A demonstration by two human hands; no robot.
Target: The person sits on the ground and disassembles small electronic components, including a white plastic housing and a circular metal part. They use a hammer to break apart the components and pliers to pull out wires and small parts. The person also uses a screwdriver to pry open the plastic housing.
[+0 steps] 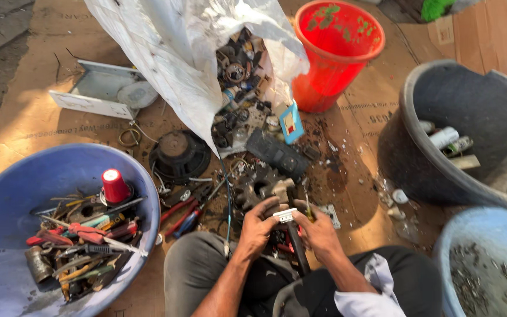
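Note:
My left hand (257,226) and my right hand (318,230) meet over a small white part (285,215), and both grip it from either side. Just beyond it lies a dark toothed gear (259,186) with a hammer head (281,191) resting against it. The hammer's dark handle (298,249) runs back between my knees. My fingers cover most of the white part.
A blue basin (7,194) of hand tools with a red cap sits left. A torn white sack (171,53) spills scrap parts ahead. A red bucket (335,53), black tub (418,147), pale blue tub (459,235), speaker (180,155) and pliers (180,217) surround me on cardboard.

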